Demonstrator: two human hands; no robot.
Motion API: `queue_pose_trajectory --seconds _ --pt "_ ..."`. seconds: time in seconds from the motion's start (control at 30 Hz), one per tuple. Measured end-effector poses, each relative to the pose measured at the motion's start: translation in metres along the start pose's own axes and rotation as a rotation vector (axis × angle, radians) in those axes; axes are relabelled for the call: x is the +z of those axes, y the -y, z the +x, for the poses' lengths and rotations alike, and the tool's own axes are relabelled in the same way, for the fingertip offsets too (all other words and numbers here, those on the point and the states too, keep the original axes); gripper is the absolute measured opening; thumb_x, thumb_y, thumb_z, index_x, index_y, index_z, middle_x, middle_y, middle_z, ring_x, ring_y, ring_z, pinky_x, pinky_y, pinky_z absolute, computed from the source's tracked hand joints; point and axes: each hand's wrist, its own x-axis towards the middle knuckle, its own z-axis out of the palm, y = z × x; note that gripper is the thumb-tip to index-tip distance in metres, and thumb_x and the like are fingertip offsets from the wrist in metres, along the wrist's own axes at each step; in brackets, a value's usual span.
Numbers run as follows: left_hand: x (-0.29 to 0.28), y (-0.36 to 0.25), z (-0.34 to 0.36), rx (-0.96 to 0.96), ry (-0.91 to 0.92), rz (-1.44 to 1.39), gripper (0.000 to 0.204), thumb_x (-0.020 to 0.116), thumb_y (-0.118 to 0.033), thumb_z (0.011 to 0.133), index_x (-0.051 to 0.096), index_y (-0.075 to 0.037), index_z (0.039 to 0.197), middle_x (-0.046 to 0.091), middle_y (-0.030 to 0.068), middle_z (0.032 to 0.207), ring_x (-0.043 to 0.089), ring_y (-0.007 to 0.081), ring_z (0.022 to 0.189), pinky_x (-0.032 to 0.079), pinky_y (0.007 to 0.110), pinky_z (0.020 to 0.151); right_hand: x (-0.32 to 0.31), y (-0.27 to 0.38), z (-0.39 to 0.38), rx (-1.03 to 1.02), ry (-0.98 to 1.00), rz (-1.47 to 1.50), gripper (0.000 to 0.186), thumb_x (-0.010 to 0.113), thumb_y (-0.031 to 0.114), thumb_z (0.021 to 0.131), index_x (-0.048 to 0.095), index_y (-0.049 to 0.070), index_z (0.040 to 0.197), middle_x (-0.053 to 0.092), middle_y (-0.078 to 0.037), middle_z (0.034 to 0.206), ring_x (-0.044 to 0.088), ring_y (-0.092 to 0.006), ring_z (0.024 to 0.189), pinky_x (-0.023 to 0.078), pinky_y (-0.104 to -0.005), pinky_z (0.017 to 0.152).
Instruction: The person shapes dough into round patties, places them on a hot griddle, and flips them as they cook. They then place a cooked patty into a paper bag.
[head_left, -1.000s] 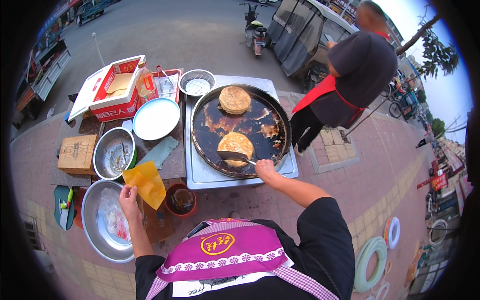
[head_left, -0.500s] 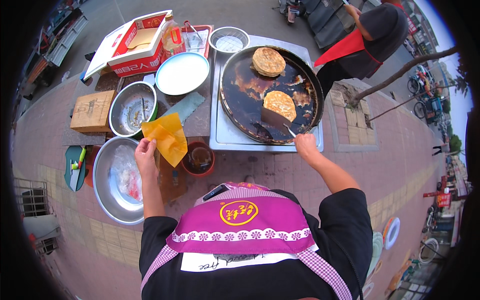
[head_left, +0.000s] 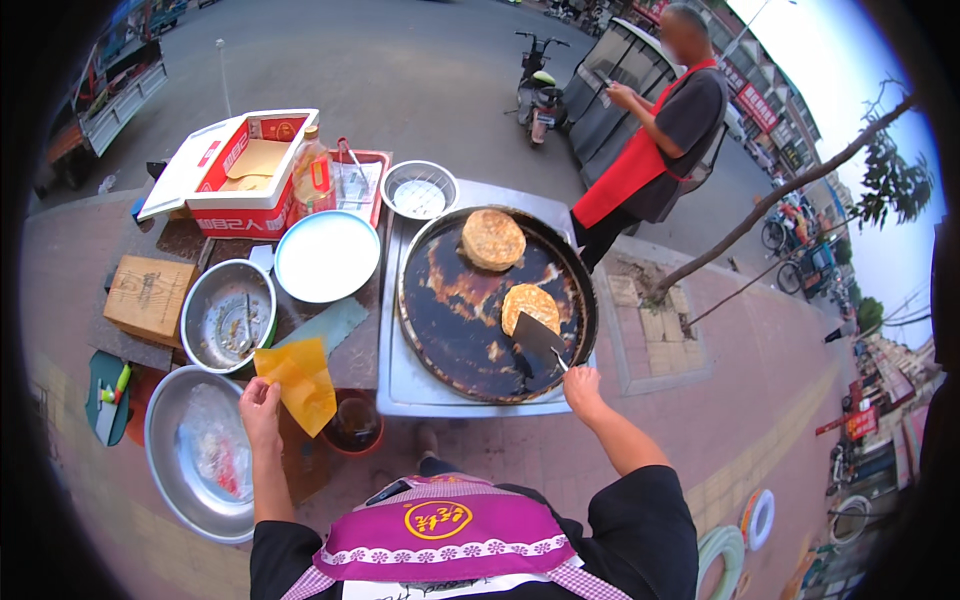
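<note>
Your right hand [head_left: 583,385] fingers curled tight round spatula [head_left: 541,343] handle; blade tucked at near edge of near flatbread [head_left: 530,305], on round griddle [head_left: 497,301].

Your left hand [head_left: 260,402] pinches yellow paper bag [head_left: 299,382] by lower corner, left of griddle, bag empty as far as view shows.

Progress: both flatbreads browned; neither lifted, none bagged.

Count: two flatbreads, far flatbread [head_left: 493,238] at griddle's back; one spatula; one bag; three metal bowls left of griddle, maybe more hidden.
</note>
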Motion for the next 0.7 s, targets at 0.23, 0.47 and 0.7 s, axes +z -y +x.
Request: queue_pose_trajectory --seconds 0.23,0.47,0.7 --pt "0.029 -0.005 0.02 0.018 -0.013 0.042 0.003 0.061 -0.002 0.087 0.059 -0.004 0.089 0.058 -0.0046 0.083 0.052 0.0029 0.075 0.04 0.018 0.069 -0.009 -0.032 0.05 0.041 0.154 -0.011 0.015 0.06 0.02 0.08 0.074 0.016 0.077 0.07 -0.004 0.072 0.069 -0.0227 0.076 0.05 -0.0425 0.059" --pt "0.048 -0.001 0.025 -0.002 -0.044 0.009 0.004 0.061 -0.002 0.086 0.058 -0.004 0.088 0.055 -0.0054 0.081 0.05 0.0024 0.074 0.039 0.018 0.069 0.018 -0.055 0.08 0.018 0.09 -0.006 0.016 0.058 0.02 0.083 0.073 0.016 0.08 0.069 -0.001 0.076 0.069 -0.0196 0.076 0.048 -0.0371 0.055" --pt "0.053 0.001 0.02 -0.017 -0.061 0.029 0.004 0.062 -0.002 0.086 0.059 -0.004 0.088 0.058 -0.0051 0.082 0.051 0.0024 0.074 0.04 0.018 0.069 0.047 -0.068 0.101 0.073 0.052 -0.108 0.017 0.054 0.019 0.086 0.07 0.015 0.08 0.065 0.0 0.077 0.066 -0.0198 0.084 0.044 -0.0376 0.064"
